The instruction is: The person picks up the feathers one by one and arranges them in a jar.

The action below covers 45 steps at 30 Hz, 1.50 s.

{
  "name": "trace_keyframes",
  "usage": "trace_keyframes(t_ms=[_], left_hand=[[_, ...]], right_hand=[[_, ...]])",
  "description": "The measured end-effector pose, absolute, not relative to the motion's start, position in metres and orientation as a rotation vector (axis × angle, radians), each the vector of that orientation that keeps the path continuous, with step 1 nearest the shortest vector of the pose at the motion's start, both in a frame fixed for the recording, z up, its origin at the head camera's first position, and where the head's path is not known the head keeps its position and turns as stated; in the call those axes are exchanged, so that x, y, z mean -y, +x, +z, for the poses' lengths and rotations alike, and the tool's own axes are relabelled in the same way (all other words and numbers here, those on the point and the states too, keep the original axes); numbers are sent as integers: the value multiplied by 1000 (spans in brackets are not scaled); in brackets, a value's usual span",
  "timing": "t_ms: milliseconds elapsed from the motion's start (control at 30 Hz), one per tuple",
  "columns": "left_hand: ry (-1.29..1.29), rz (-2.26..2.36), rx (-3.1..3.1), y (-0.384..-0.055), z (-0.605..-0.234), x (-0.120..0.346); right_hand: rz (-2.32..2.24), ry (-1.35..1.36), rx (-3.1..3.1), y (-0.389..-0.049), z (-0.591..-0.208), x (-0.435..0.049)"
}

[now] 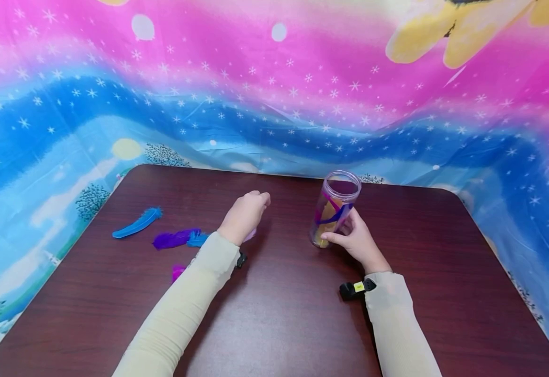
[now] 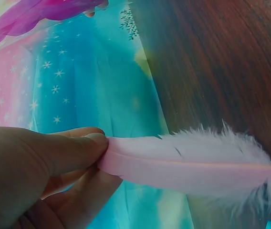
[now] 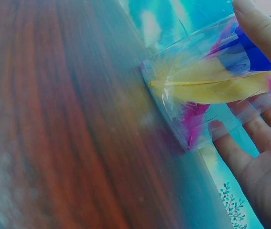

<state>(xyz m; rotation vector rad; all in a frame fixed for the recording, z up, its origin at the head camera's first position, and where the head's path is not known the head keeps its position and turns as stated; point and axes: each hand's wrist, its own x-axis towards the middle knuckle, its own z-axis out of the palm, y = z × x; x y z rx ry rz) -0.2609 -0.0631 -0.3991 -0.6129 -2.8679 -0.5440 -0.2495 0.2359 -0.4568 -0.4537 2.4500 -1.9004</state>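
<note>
My left hand (image 1: 243,214) is over the middle of the table, left of the jar. Its thumb and fingers pinch the tip of a pale pink feather (image 2: 188,162), which stretches out with its fluffy quill end away from the hand. In the head view the hand hides most of that feather. A clear, lidless jar (image 1: 326,209) stands upright near the table's back, tilted slightly in this view. My right hand (image 1: 356,241) grips its lower side, thumb in front. Inside the jar are a yellow feather (image 3: 207,86), a dark blue feather (image 3: 255,47) and a magenta feather (image 3: 192,119).
On the left of the dark wooden table (image 1: 274,319) lie a blue feather (image 1: 137,223), a purple feather (image 1: 172,239) and another blue feather (image 1: 197,240). A magenta feather (image 1: 178,272) shows partly behind my left sleeve. A patterned cloth (image 1: 236,115) hangs behind the table.
</note>
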Motion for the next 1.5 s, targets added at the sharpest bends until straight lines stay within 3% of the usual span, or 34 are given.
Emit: trace_keyframes(t_ms=[1500], left_hand=[[-595, -791, 2566, -256, -374, 57]], right_hand=[[-1893, -440, -2434, -250, -457, -237]])
